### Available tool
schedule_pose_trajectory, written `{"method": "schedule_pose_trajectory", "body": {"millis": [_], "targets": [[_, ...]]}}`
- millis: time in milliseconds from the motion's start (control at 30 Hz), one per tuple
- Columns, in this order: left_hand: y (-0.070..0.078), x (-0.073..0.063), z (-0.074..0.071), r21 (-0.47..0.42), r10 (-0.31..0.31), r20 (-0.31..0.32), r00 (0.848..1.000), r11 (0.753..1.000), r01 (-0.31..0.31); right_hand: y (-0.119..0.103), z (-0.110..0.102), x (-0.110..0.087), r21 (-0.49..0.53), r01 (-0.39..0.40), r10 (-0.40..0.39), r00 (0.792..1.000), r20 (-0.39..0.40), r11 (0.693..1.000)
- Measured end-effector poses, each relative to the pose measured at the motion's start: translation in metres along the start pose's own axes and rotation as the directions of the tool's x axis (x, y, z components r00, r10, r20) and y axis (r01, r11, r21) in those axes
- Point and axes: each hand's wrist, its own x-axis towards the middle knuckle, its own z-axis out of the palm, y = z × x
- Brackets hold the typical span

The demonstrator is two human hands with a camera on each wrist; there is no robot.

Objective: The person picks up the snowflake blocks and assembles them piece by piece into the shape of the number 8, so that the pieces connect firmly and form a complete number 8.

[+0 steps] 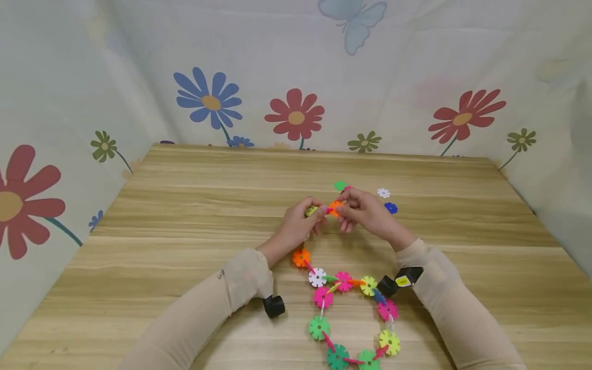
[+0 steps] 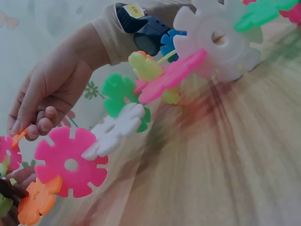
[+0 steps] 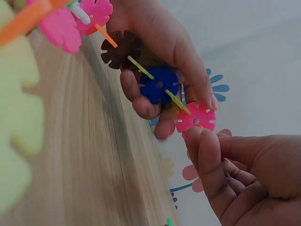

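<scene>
My left hand (image 1: 298,221) pinches a pink notched disc (image 3: 196,117) at the free end of a chain of plastic snowflake discs. Along this hand hang a blue disc (image 3: 160,85) and a brown disc (image 3: 121,49), joined by thin yellow ones seen edge-on. An orange disc (image 1: 336,208) is pinched between thumb and fingers of my right hand (image 1: 370,213), right at the pink disc's edge; the fingertips hide much of the joint. Below the hands, the chain runs past another orange disc (image 1: 301,258) and a white disc (image 1: 317,277) to a ring of mixed colours.
Beyond the right hand lie a loose green disc (image 1: 340,185), a white disc (image 1: 383,192) and a blue disc (image 1: 391,208). The ring, with a teal disc (image 1: 338,356), lies near the front of the wooden table (image 1: 208,205). A flowered cloth (image 1: 393,103) stands behind.
</scene>
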Motion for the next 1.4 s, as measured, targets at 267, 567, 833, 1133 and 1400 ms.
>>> {"method": "schedule_pose_trajectory", "body": {"millis": [267, 567, 833, 1133, 1400], "targets": [[-0.002, 0.002, -0.006, -0.009, -0.024, 0.005, 1.000, 1.000, 0.024, 0.003, -0.012, 0.000, -0.070, -0.039, 0.038, 0.999, -0.014, 0.997], [-0.003, 0.001, -0.006, 0.248, 0.092, 0.080, 0.992, 0.962, -0.110, 0.011, -0.040, -0.003, -0.160, -0.063, 0.037, 0.986, -0.160, 0.985], [-0.001, 0.003, -0.002, 0.362, 0.097, 0.083, 0.992, 0.924, -0.121, 0.018, -0.060, -0.014, -0.320, -0.153, 0.068, 0.963, -0.263, 0.935], [-0.001, 0.004, -0.007, 0.404, 0.088, 0.048, 0.995, 0.909, -0.100, 0.032, -0.073, -0.022, -0.535, -0.296, 0.121, 0.933, -0.338, 0.791], [-0.001, 0.004, -0.012, 0.413, 0.076, 0.026, 0.997, 0.907, -0.080, 0.044, -0.077, -0.024, -0.583, -0.366, 0.207, 0.924, -0.322, 0.726]]}}
